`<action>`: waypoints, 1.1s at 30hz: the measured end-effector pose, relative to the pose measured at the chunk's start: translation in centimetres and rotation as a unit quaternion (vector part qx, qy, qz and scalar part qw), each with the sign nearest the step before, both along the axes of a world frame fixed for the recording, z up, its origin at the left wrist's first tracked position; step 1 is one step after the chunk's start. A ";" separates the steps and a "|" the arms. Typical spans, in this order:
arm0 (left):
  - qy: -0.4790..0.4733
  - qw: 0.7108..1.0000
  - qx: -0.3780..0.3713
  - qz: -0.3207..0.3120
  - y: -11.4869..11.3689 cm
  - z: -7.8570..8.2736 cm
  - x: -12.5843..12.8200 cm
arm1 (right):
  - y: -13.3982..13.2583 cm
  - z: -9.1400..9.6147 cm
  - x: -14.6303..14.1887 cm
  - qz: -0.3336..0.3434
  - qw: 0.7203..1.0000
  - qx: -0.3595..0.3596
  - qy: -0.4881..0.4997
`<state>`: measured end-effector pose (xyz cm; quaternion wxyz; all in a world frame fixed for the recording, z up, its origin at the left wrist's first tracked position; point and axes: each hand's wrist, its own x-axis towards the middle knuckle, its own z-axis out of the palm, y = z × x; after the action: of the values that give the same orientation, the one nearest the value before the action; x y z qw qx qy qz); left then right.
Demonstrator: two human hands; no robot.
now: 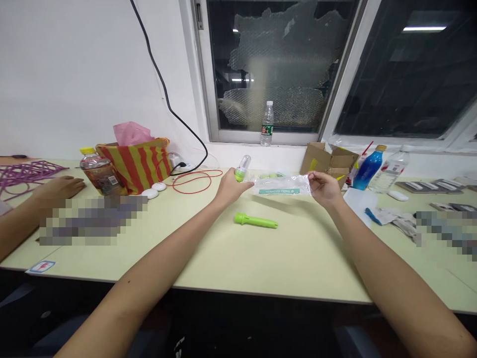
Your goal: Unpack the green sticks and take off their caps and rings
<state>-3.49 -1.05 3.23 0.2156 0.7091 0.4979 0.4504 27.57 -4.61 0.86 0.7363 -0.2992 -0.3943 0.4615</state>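
My left hand (230, 188) is closed round a small green piece with a clear rounded cap (243, 166) that points up. Its thumb also pinches one end of a clear plastic bag (281, 186) with a teal printed strip. At the bag's other end, my right hand (325, 188) grips the edge between thumb and fingers. The bag is stretched level between both hands, above the table. Below it a bright green plastic tube (256, 221) lies on the tabletop, touched by neither hand. Some green pieces (272, 175) show behind the bag, partly hidden.
A striped bag (139, 166), a tea bottle (102, 171) and a red cable (197, 181) are on the left. Another person's hand (61, 189) rests there. On the right stand a cardboard box (328, 160) and a blue bottle (369, 168). A water bottle (267, 124) is on the sill.
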 end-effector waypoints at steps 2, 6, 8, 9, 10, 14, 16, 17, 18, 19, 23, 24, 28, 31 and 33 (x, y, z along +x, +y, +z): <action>0.017 1.000 0.003 0.017 0.3 -0.6 0.0 | -0.1 0.1 0.0 0.013 1.000 -0.003 -0.012; -0.010 1.000 -0.020 0.007 1.0 -1.4 -0.1 | -0.4 0.3 0.2 0.042 0.999 0.008 -0.032; -0.044 0.999 -0.024 -0.007 1.2 -1.4 -0.3 | -0.4 0.3 0.4 0.050 0.998 0.006 -0.045; -0.066 0.997 -0.024 -0.019 1.3 -1.3 -0.3 | -0.3 0.2 0.6 0.047 0.997 0.002 -0.057; -0.090 0.995 -0.027 -0.037 1.3 -1.2 -0.4 | -0.3 0.2 0.9 0.038 0.996 -0.005 -0.075; -0.146 0.978 -0.053 -0.140 0.9 -0.2 -0.6 | 0.1 0.5 2.4 -0.047 0.969 -0.074 -0.231; -0.149 0.970 -0.057 -0.183 0.5 0.3 -0.7 | -0.2 1.2 2.8 -0.133 0.928 -0.087 -0.336; -0.147 0.968 -0.054 -0.198 0.2 0.5 -0.6 | -0.5 1.8 2.7 -0.176 0.906 -0.078 -0.378; -0.140 0.967 -0.051 -0.208 -0.1 0.7 -0.5 | -1.0 2.4 2.4 -0.212 0.885 -0.061 -0.410; -0.131 0.967 -0.047 -0.216 -0.5 1.0 -0.3 | -1.6 3.1 1.9 -0.220 0.873 -0.038 -0.433; -0.103 0.962 -0.021 -0.253 -2.1 2.0 0.8 | -4.1 5.4 -1.8 0.017 0.853 0.031 -0.521; -0.098 0.958 -0.013 -0.268 -2.5 2.2 1.2 | -4.5 5.8 -2.7 0.068 0.835 0.035 -0.545; -0.066 0.941 0.014 -0.333 -3.9 2.9 2.4 | -5.1 6.3 -5.1 0.217 0.788 0.009 -0.575; -0.048 0.930 0.019 -0.365 -4.7 2.9 2.9 | -5.0 6.1 -5.7 0.320 0.751 -0.012 -0.577; -0.046 0.929 0.027 -0.365 -4.9 2.7 3.1 | -5.0 5.9 -6.0 0.336 0.742 -0.024 -0.580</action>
<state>-0.44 -5.99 5.93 0.3684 0.8261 0.1815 0.3859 21.57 -9.60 6.73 0.1549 -0.3750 -0.8089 0.4254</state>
